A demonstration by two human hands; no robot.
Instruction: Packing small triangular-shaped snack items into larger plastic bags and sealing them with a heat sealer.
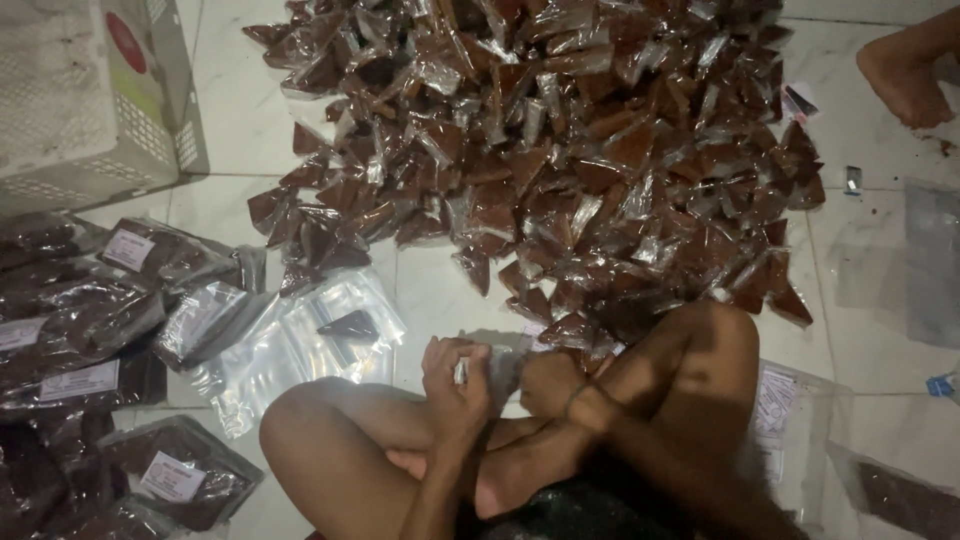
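Observation:
I sit cross-legged on a white tiled floor. My left hand (452, 375) and my right hand (548, 382) meet over my legs, both closed on a small clear plastic packet (490, 368) held between them. A big heap of small triangular clear packets with dark red-brown filling (560, 150) lies on the floor just beyond my hands. My right knee (700, 350) rises beside the heap's near edge.
Larger filled, labelled bags (90, 330) pile up at the left, with empty clear bags (300, 345) beside them. A white plastic crate (80, 90) stands at the top left. Another person's foot (905, 70) shows at the top right. More clear bags (800, 420) lie at the right.

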